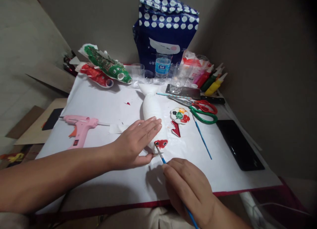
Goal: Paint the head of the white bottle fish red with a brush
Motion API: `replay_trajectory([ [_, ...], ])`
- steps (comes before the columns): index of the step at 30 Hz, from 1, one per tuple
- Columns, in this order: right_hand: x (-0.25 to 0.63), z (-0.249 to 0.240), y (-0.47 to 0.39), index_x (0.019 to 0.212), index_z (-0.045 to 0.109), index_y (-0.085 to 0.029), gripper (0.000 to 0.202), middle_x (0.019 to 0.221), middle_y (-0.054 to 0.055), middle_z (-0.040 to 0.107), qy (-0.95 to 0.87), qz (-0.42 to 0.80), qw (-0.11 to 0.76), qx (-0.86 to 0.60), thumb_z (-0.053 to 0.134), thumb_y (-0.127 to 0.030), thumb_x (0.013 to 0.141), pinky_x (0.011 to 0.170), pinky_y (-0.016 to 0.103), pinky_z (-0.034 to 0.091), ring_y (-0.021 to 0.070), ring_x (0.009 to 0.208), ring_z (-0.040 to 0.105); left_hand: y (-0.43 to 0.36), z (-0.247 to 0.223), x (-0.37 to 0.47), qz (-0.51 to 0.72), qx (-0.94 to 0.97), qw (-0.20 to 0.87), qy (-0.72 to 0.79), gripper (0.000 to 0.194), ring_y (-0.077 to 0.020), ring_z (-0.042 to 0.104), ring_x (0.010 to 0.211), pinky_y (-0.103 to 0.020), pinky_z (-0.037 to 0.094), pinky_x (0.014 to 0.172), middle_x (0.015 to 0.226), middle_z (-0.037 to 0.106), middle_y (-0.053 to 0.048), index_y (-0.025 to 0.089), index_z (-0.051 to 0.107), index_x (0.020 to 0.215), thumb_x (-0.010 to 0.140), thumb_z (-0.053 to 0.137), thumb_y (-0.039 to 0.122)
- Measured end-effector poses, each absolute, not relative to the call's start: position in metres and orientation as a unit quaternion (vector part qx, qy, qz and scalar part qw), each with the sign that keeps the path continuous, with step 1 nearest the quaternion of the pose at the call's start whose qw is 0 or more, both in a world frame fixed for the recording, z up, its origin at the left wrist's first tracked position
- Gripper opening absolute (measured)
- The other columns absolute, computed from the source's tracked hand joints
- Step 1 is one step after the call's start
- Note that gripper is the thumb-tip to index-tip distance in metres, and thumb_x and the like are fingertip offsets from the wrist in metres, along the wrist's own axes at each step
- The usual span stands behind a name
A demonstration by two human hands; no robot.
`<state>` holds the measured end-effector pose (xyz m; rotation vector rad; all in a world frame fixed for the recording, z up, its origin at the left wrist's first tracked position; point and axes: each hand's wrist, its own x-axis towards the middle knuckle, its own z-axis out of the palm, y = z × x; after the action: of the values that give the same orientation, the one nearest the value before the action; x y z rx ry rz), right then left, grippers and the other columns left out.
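Note:
A white fish model (150, 106) lies on the table with its tail pointing away from me. Its near end has a red painted patch (162, 143) with two dark eyes ringed in white. My left hand (138, 139) holds the fish down, fingers laid across its body and thumb by the head end. In my right hand (189, 186) is a thin blue paintbrush (162, 159), its tip touching the left side of the red patch. Right of the fish sits a flower-shaped palette (180, 115) with black, green, orange and red paint.
A pink glue gun (81, 126) lies left. Green-handled scissors (203, 116), red-handled scissors (204, 106), a cleaver (183, 91), another brush (202, 138) and a phone (240, 144) lie right. Green (109, 65) and red (95, 75) fish, cups and paint bottles (214, 85) stand behind.

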<state>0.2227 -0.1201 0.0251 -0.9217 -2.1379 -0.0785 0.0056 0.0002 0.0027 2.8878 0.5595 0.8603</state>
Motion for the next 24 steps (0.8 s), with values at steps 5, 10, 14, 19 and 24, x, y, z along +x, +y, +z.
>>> replay_trajectory([
  [5,0.2222,0.0240,-0.1206,0.118,0.065,-0.003,0.031,0.096,0.017,0.076,-0.844,-0.027,0.393,-0.364,0.050,0.001,0.092,0.076,0.035,0.065,0.0228,0.093,0.072,-0.0002,0.0033,0.0050,0.278,0.942,0.042,0.183,0.087,-0.0368,0.041,0.152,-0.054,0.042,0.117,0.158,0.048,-0.027,0.008,0.023,0.164,0.089,0.065,0.025],
  [10,0.2212,0.0209,-0.1210,0.115,0.066,-0.001,0.028,0.094,0.017,0.075,-0.840,-0.036,0.405,-0.360,0.053,0.001,0.090,0.074,0.034,0.063,0.0232,0.090,0.071,-0.0003,0.0032,0.0044,0.283,0.941,0.043,0.181,0.087,-0.0369,0.041,0.152,-0.055,0.043,0.117,0.157,0.049,-0.027,0.008,0.023,0.164,0.090,0.065,0.026],
  [14,0.2207,0.0200,-0.1210,0.114,0.066,-0.002,0.028,0.092,0.016,0.075,-0.837,-0.044,0.410,-0.360,0.052,0.001,0.090,0.074,0.034,0.063,0.0225,0.088,0.071,0.0000,0.0026,0.0045,0.280,0.942,0.037,0.182,0.089,-0.0369,0.041,0.152,-0.054,0.043,0.117,0.158,0.048,-0.027,0.009,0.021,0.164,0.090,0.065,0.028],
  [19,0.2217,0.0199,-0.1203,0.116,0.064,-0.003,0.029,0.089,0.016,0.075,-0.836,-0.030,0.419,-0.352,0.053,0.000,0.090,0.069,0.034,0.064,0.0221,0.085,0.071,-0.0002,0.0024,0.0044,0.281,0.942,0.036,0.181,0.088,-0.0364,0.041,0.152,-0.054,0.043,0.117,0.158,0.048,-0.027,0.008,0.021,0.164,0.090,0.065,0.027],
  [24,0.2220,0.0202,-0.1193,0.118,0.064,-0.003,0.030,0.091,0.016,0.075,-0.834,-0.023,0.429,-0.345,0.052,0.001,0.091,0.071,0.034,0.064,0.0220,0.088,0.072,0.0003,0.0025,0.0043,0.280,0.942,0.041,0.182,0.087,-0.0369,0.041,0.152,-0.055,0.043,0.117,0.158,0.048,-0.027,0.009,0.021,0.164,0.090,0.064,0.027],
])
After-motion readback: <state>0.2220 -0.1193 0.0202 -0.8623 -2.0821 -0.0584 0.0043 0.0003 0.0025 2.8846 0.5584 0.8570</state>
